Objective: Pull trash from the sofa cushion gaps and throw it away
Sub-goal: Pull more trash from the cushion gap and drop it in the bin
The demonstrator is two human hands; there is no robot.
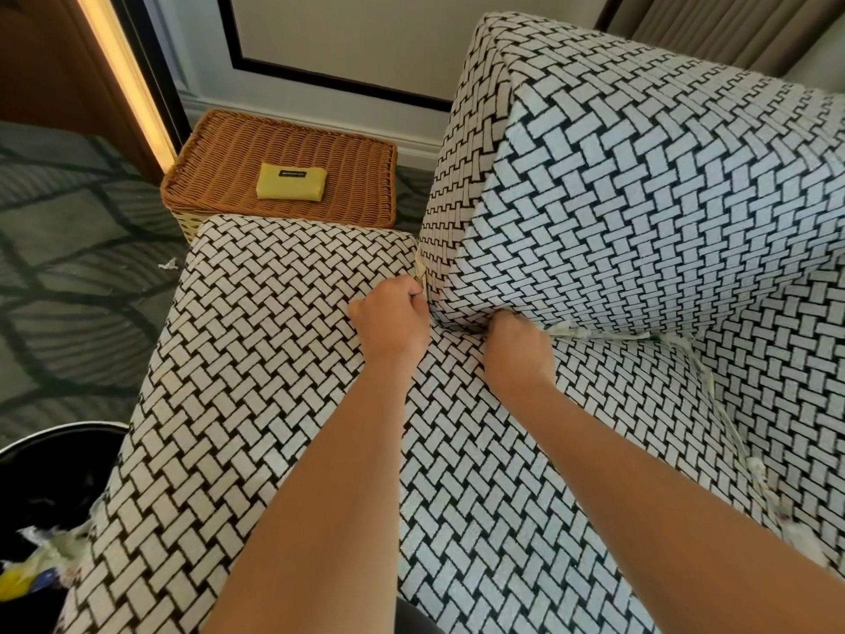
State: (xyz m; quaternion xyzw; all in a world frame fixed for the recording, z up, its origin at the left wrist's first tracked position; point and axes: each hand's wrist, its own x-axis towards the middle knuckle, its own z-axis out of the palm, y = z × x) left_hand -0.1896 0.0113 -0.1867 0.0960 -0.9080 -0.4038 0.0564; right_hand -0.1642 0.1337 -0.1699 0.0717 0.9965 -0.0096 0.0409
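Black-and-white woven-pattern sofa (494, 519) fills most of the view, with grey-green patterned carpet (68, 313) on the floor beside it. 2 bare arms reach out over the seat.

The left hand (393, 313) sits on the flat seat cushion (256, 359), right at the gap where the big tilted back cushion (640, 199) meets the seat. Its fingers are curled in tight. A thin pale paper strip (419, 273) sticks up from the gap, right at the fingertips. It is too small to tell if the fingers pinch it.

The right hand (516, 347) is just beside the left one. Its fingers go under the bottom edge of the back cushion and are hidden, so you cannot tell if it holds anything.

More torn pale paper bits (590, 332) lie along the gap just to the right of that hand. A long thin paper string (713, 386) runs down the side gap to a small paper clump (768, 487).

At the bottom left, a round black bin (55, 434) stands next to the sofa. Crumpled trash (32, 560) lies in it, pale with some yellow and blue.

1 small white scrap (168, 265) lies on the carpet. Behind the seat, by the pale wall, stands a brown wicker basket (283, 144) with a flat lid. A soft yellow pouch (291, 181) with a black label lies on the lid.
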